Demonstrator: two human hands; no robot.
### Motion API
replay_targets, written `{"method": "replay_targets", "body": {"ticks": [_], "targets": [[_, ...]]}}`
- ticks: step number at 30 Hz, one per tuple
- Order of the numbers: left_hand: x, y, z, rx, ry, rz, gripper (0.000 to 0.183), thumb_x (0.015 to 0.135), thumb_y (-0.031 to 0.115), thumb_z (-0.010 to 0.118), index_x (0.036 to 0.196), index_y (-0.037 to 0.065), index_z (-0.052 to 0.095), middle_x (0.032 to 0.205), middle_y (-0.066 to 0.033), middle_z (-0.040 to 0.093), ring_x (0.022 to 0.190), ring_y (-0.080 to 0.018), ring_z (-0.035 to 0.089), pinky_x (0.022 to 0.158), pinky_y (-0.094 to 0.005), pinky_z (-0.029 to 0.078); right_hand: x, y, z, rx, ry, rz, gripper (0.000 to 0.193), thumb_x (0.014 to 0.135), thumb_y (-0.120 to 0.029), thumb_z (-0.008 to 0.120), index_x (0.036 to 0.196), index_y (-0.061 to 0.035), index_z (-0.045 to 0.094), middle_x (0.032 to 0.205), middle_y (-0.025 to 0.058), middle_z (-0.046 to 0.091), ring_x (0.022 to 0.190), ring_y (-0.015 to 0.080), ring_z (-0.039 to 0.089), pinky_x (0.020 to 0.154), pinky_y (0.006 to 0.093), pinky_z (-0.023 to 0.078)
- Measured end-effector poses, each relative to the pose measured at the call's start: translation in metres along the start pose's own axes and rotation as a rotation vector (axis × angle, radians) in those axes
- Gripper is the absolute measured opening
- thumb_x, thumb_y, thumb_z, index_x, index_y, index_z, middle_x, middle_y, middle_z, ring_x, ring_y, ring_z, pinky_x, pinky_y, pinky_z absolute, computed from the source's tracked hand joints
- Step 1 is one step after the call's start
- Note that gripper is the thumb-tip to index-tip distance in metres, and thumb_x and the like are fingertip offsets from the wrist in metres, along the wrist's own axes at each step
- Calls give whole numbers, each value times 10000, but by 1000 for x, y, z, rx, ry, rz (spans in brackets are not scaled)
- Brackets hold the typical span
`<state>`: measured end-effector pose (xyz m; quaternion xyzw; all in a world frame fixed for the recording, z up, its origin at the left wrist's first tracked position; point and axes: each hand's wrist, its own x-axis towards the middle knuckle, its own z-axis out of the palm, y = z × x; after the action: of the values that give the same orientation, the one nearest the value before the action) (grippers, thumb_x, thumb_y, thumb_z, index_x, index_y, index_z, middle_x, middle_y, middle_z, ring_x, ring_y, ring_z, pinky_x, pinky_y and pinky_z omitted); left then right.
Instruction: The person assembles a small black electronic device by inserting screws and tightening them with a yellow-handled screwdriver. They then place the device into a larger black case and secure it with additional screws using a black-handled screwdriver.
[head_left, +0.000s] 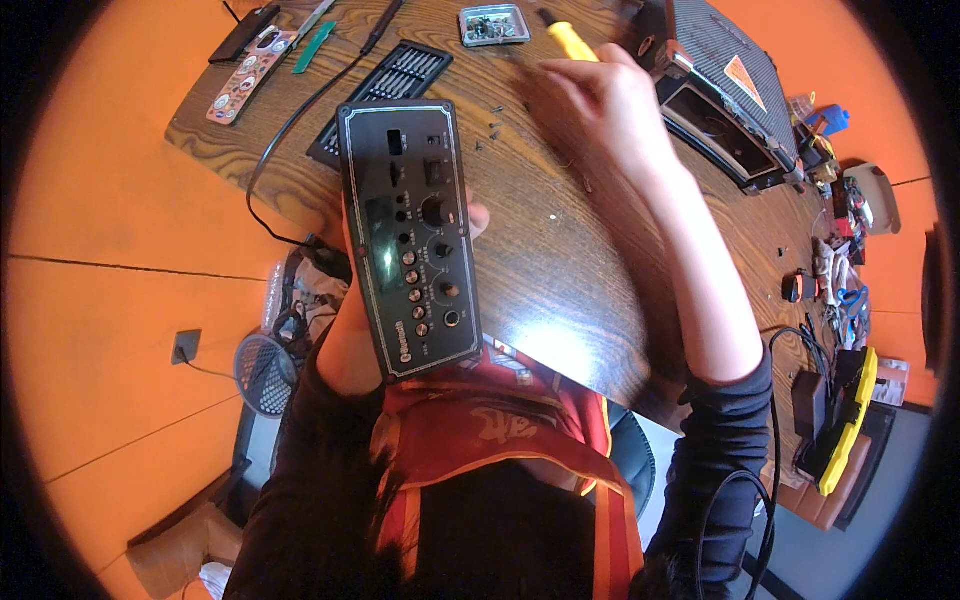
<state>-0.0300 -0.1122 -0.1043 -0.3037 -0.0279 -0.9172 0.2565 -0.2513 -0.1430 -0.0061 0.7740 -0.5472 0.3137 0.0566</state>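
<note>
Control panel, black and rectangular with silver buttons and round knobs point(408, 240), is grasped in my left hand point(479, 215) in the head view, over the near edge of the brown wood-grain table point(540, 270). It blocks most of that hand and part of a black slotted bit case point(418, 70). My right hand point(612, 100), blurred, grips a yellow-handled tool point(572, 42) near a small pale tray point(494, 42) of metal parts. A black boxy cabinet point(702, 52) stands just right.
</note>
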Motion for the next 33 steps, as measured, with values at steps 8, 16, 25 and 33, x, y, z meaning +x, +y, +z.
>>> {"method": "replay_targets", "body": {"ticks": [8, 16, 25, 33], "targets": [[14, -13, 30, 3, 206, 7, 364, 753, 203, 650, 997, 54, 425, 927, -59, 390, 869, -167, 431, 815, -342, 391, -28, 13, -61, 124, -101, 95, 356, 819, -36, 532, 1166, -109, 501, 862, 162, 565, 771, 286, 576, 679, 337, 454], [22, -13, 41, -10, 359, 10, 112, 742, 141, 629, 720, 111, 523, 682, 36, 417, 653, -80, 395, 741, -249, 309, -51, 21, -99, 60, -313, 291, 267, 825, -51, 544, 1085, -8, 501, 952, 162, 606, 869, 263, 607, 753, 316, 460], [24, -21, 49, 263, 509, 218, 102, 747, 143, 624, 768, 96, 535, 715, 25, 448, 679, -88, 413, 747, -255, 315, -72, 27, -123, 32, -351, 340, 247, 808, -31, 543, 1054, -17, 528, 944, 137, 620, 876, 231, 611, 763, 307, 460], [25, -25, 43, 249, 521, 259, 128, 756, 166, 614, 830, 88, 545, 740, 14, 463, 681, -102, 420, 741, -266, 324, -87, 29, -144, 26, -341, 376, 274, 782, 13, 557, 1054, -22, 564, 960, 115, 626, 917, 205, 604, 811, 289, 455]]}}
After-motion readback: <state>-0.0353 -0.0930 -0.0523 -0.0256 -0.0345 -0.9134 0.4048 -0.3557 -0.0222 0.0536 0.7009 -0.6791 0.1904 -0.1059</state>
